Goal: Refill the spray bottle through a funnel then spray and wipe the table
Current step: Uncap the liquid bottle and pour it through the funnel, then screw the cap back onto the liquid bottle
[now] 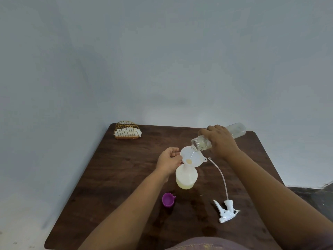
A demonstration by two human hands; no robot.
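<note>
Head view, left hand (169,160) pinching translucent conical funnel (191,156), right hand (220,140) gripping tilted clear plastic bottle (236,131).

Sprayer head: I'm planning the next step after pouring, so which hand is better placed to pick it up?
Right. The sprayer head lies under the right forearm, and the left hand pinches the funnel.

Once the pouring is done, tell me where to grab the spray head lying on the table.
Grip the spray head by its round collar, coming from above with the right hand. It lies on its side, trigger toward the left, and its dip tube trails away from the collar.
</note>
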